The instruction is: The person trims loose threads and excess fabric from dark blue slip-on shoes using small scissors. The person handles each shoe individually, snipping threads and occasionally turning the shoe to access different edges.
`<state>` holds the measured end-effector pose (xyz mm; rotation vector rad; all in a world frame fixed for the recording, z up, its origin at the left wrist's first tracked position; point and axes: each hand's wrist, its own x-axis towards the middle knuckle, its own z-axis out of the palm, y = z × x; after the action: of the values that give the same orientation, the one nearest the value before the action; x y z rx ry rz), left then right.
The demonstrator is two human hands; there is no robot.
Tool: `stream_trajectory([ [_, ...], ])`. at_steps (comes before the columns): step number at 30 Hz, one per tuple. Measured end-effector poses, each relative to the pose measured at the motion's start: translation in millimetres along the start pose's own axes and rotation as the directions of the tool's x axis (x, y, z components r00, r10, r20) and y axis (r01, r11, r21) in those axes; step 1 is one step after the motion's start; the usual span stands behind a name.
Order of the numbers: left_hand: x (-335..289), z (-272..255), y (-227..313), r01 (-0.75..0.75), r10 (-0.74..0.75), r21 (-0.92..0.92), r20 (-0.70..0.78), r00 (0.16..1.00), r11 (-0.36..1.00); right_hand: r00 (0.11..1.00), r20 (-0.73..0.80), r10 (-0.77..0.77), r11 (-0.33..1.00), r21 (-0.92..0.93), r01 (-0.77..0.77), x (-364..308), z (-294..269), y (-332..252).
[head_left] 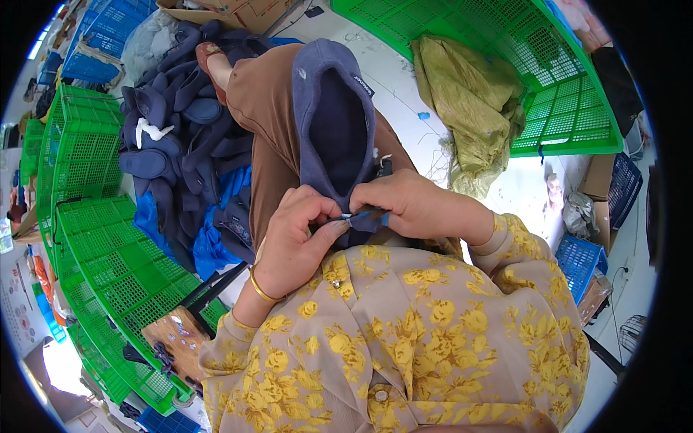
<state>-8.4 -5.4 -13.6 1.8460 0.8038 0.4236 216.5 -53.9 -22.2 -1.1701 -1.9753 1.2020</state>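
Note:
A navy fabric slipper (312, 115) lies across my lap, its oval opening facing up and its toe pointing away from me. A small dark tag sticks out from its right edge. My left hand (299, 231) pinches the heel end of the slipper between thumb and fingers. My right hand (422, 206) is closed at the same heel end, close against the left fingertips. Something dark with a bright blue end shows under the right fingers, and a small black piece stands above that hand; I cannot make out what they are. A tiny pale bit shows between the fingertips.
A heap of navy slippers (206, 110) lies on blue sheeting at the left. Green plastic crates (108, 249) line the left side, and a large green crate (570, 119) stands at the far right beside an olive sack (469, 94). A wooden stool (173, 335) is near my left elbow.

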Motion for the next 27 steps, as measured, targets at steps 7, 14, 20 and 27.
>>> stream_trajectory([
  [7,1,2,3,-0.015,0.015,0.055,-0.008,1.0,0.998,0.997,0.027,0.075,0.997,0.025,-0.076,-2,7,-1],
  [14,0,4,3,-0.008,0.01,0.071,-0.032,0.999,0.997,0.997,0.051,0.057,0.995,0.078,-0.061,-7,1,-9],
  [20,2,3,2,-0.019,0.018,0.079,0.014,1.0,0.997,0.982,-0.116,-0.152,0.937,-0.333,0.105,-6,-6,-26],
  [27,3,0,5,-0.002,0.0,0.084,0.017,1.0,0.997,0.943,-0.06,-0.328,0.795,-0.556,0.242,2,5,-26],
])
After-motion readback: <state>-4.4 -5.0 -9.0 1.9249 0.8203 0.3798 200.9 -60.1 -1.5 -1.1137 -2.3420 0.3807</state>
